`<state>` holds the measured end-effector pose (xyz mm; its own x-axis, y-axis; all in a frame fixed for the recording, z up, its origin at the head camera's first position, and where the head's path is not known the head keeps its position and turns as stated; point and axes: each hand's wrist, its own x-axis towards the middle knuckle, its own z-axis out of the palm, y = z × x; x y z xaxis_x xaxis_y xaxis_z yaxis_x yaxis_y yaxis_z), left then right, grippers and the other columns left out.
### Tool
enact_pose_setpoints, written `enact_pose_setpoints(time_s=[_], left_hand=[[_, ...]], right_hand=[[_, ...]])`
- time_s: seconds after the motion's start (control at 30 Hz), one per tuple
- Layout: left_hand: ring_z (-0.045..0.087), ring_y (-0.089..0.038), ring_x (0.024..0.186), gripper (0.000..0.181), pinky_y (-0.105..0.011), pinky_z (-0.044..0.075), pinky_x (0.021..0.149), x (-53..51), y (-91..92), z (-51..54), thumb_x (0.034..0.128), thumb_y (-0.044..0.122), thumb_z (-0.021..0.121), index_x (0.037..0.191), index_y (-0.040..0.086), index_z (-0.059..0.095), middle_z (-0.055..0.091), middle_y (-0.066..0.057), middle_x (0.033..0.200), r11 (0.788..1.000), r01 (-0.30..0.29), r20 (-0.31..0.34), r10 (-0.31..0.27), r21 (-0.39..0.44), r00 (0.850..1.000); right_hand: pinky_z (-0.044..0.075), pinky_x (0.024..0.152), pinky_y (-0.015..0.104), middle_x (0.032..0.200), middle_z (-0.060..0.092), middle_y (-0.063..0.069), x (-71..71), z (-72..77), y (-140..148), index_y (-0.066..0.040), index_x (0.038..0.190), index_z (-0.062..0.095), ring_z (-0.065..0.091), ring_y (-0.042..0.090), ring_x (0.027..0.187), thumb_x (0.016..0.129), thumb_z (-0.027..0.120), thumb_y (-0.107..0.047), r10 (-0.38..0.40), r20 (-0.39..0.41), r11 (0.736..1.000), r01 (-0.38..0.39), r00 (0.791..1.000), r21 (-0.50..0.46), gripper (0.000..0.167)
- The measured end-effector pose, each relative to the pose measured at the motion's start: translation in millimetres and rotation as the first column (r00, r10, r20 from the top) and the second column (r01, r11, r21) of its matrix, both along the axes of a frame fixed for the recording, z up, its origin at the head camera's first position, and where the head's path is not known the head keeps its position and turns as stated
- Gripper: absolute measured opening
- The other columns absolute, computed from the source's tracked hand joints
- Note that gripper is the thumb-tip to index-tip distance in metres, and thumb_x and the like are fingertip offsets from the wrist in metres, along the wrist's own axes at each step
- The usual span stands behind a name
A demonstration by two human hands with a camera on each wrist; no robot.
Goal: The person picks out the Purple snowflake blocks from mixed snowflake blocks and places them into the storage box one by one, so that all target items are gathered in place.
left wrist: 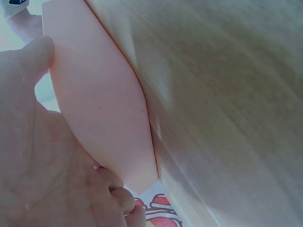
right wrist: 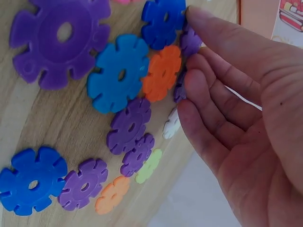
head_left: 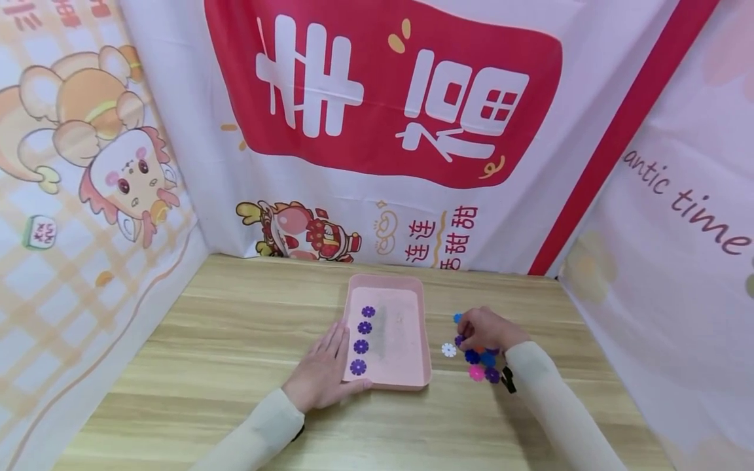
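- Table (head_left: 230,405): pale, streaked wood grain; front stretch lies before the tray.
- Left hand (head_left: 321,373): against the tray's left wall, fingers straight along it and not clenched, thumb by the near left corner.
- Tray (head_left: 406,343): landmark; pink, smooth, probably plastic, oblong with rounded corners and gently curving long walls.
- Purple discs (head_left: 357,345): four, inside the tray, spaced in a line along its left side. Judged as the portion done.
- Loose discs (right wrist: 106,71): right of the tray, flat on the table; blue, purple, orange, pink, white, yellow-green. Thin, plastic by look, notched rims, round centre holes. Several more are purple; work reads as partway, these remaining.
- Right hand (head_left: 490,329): right of the tray, at the loose discs; fingers curled, thumb-to-index gap narrow about one purple disc (right wrist: 191,41). Cannot tell whether it is gripped.
- Cloth backdrop (head_left: 383,98): beyond the tray, softly creased, printed in red and white.
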<state>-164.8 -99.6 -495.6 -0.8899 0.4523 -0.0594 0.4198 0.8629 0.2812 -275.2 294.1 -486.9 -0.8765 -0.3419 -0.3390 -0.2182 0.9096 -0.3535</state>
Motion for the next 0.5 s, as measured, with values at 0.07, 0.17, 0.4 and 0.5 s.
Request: enact_pose_setpoints(time_s=[0.07,0.17,0.4,0.5], left_hand=[[0.014,-0.042,0.165,0.115,-0.055,0.021,0.135,0.7,-0.6,-0.1,0.0959,0.077,0.055,0.165,-0.008,0.019,0.013,-0.026,0.175,1.000,-0.004,0.002,0.004,0.004,1.000],[0.013,-0.042,0.165,0.114,-0.055,0.020,0.135,0.9,-1.3,0.1,0.0961,0.076,0.055,0.165,-0.007,0.018,0.012,-0.026,0.176,1.000,-0.010,0.014,0.010,0.009,1.000],[0.013,-0.042,0.165,0.115,-0.055,0.020,0.135,0.9,-1.5,-0.2,0.0958,0.077,0.054,0.165,-0.007,0.019,0.012,-0.026,0.176,1.000,-0.006,0.015,0.006,-0.003,1.000],[0.014,-0.042,0.165,0.115,-0.055,0.021,0.135,0.0,-0.9,-1.0,0.0957,0.079,0.052,0.165,-0.007,0.019,0.013,-0.025,0.176,1.000,0.003,0.003,-0.003,-0.016,1.000]], right_hand=[[0.064,0.086,0.036,0.093,0.072,-0.004,-1.7,0.6,-0.2,-0.017,0.102,0.075,0.065,0.013,0.085,0.088,0.088,-0.022,0.002,0.007,1.000,-0.002,1.000,-0.011,0.020],[0.063,0.085,0.034,0.092,0.071,-0.004,-3.2,3.1,-2.2,-0.018,0.098,0.074,0.065,0.014,0.084,0.088,0.088,-0.021,0.001,0.016,1.000,-0.001,1.000,-0.010,0.017],[0.061,0.080,0.031,0.088,0.070,-0.003,-3.5,6.8,-6.8,-0.017,0.092,0.074,0.063,0.015,0.081,0.088,0.088,-0.019,0.002,0.043,1.000,-0.003,0.999,0.009,0.014],[0.059,0.078,0.031,0.085,0.069,-0.003,-4.2,7.0,-5.8,-0.017,0.088,0.074,0.062,0.016,0.079,0.088,0.087,-0.018,0.006,0.026,1.000,-0.007,1.000,0.012,0.013]])
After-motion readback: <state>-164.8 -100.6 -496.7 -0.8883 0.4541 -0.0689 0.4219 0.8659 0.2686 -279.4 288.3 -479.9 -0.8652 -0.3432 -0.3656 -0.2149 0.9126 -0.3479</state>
